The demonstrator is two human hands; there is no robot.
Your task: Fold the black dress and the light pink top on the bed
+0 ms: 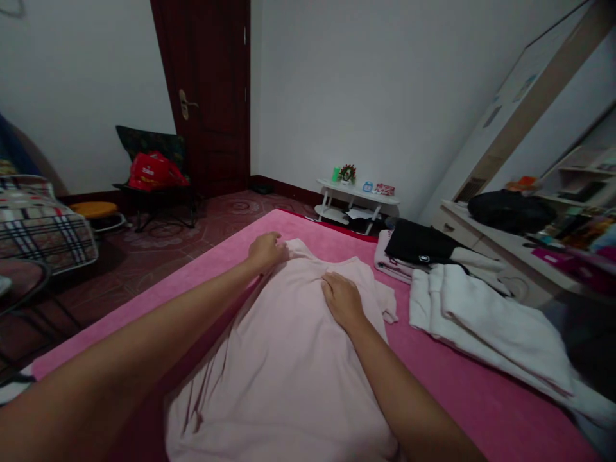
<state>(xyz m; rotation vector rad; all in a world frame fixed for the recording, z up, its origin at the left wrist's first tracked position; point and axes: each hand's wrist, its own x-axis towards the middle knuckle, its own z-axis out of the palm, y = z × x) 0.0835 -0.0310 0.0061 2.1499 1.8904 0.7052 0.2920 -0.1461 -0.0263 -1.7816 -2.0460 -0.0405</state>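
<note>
A pale pink T-shirt [298, 359] lies spread on the pink bed cover [428, 378], its neck end away from me and its lower part close to me. At its far left shoulder, my left hand [267, 253] is closed on the cloth of the sleeve; some fingertips are hidden. My right hand [343, 299] rests palm down on the upper chest of the shirt, right of the middle, with its fingers laid flat on the fabric. The right short sleeve [387, 303] sticks out beyond that hand. Loose folds run along the shirt's left side.
Folded white clothing [495, 321] and a black folded garment [421, 242] lie on the bed's right side. Behind stand a small white table [359, 188], a chair with a red bag [154, 171] and a dark door [212, 96]. A cabinet [481, 237] is at right.
</note>
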